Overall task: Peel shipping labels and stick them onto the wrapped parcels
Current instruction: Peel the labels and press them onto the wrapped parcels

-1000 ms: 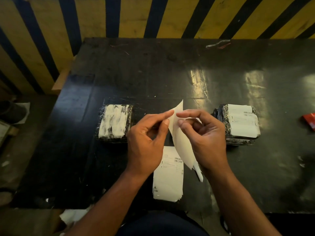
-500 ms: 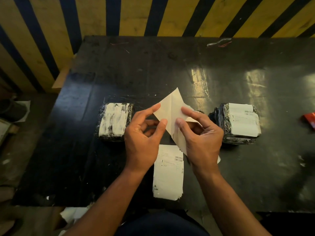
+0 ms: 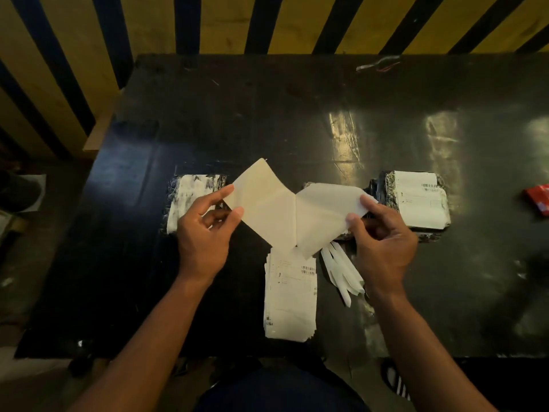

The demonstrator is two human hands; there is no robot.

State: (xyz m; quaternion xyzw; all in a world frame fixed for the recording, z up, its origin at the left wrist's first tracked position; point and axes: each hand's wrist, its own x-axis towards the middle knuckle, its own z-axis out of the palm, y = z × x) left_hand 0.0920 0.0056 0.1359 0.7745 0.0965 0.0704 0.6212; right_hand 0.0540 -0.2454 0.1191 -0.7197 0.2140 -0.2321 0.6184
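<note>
I hold one shipping label spread in a V above the black table [image 3: 297, 120]. My left hand [image 3: 205, 233] pinches the cream backing sheet [image 3: 264, 206]. My right hand [image 3: 383, 242] pinches the white label sheet [image 3: 323, 212]. The two sheets still join along a seam in the middle. A stack of printed labels [image 3: 289, 295] lies below them near the front edge. One wrapped parcel [image 3: 193, 200] with a smeared white top sits left, partly behind my left hand. A second wrapped parcel [image 3: 416, 200] at the right carries a printed label.
Several discarded white strips [image 3: 341, 272] lie right of the label stack. A red object [image 3: 539, 197] sits at the table's right edge. Wire scraps [image 3: 377, 64] lie at the far edge. A yellow and black striped wall [image 3: 267, 22] stands behind the table.
My hands have moved apart, left hand leftward and right hand rightward. The label and its backing have opened from a narrow fold into a wide V.
</note>
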